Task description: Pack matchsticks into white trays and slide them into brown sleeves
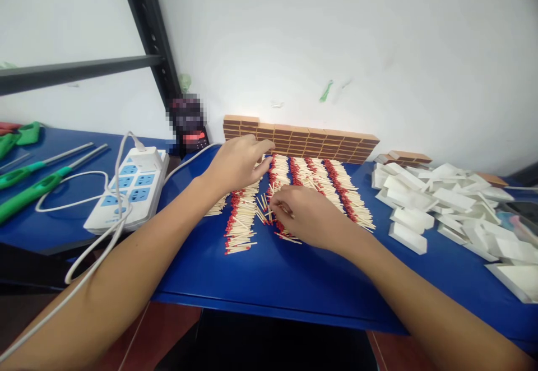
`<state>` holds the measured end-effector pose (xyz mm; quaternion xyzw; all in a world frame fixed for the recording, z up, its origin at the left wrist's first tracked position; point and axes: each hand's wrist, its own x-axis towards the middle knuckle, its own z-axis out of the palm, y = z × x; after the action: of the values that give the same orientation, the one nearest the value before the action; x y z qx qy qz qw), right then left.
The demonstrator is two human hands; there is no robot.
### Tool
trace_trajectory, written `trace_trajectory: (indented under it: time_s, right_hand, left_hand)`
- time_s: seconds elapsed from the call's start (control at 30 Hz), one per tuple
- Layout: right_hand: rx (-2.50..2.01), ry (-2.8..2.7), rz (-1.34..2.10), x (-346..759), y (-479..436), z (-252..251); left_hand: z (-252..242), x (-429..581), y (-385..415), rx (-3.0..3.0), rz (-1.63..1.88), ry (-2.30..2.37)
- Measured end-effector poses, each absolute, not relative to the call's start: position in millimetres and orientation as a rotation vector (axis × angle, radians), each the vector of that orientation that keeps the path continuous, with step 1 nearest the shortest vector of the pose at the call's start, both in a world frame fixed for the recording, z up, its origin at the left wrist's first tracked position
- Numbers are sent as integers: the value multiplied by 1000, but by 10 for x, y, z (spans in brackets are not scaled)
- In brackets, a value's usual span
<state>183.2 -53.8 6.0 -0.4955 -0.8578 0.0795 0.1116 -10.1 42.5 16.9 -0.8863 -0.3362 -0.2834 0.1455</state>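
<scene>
Rows of red-tipped matches (242, 219) lie on the blue table (252, 278). My left hand (237, 161) is over the far end of the rows on the left, its thumb and fingers apart and nothing visible between them. Lower and to the right, my right hand (305, 214) is curled over another row, with thumb and fingers drawn together beside some loose matches (263, 209). What its fingertips hold, if anything, is hidden. Behind the rows, stacked matchboxes (319, 142) with brown sides form a low wall in front of my left fingers.
White box trays (454, 200) are heaped on the right, with a few matchboxes (407, 157) behind. A power strip (134, 186) with white cables stands on the left, near green-handled lighters (46, 186). A dark metal frame (155, 40) rises at the back left.
</scene>
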Motion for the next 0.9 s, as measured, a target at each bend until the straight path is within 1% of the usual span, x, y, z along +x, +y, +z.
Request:
trace_trajectory:
  time_s: [0.2, 0.43, 0.67, 0.9]
  right_hand:
    - [-1333, -2536, 402, 1935, -515, 73]
    - [-1280, -2515, 386, 1883, -520, 42]
    - [-1187, -2361, 354, 1956, -445, 80]
    - [-1225, -2228, 435, 2007, -328, 14]
  left_hand:
    - [165, -91, 428, -2544, -773, -944]
    - [179, -91, 414, -2551, -778, -973]
    - [168, -92, 428, -2554, -771, -986]
    - [160, -90, 439, -2542, -791, -982]
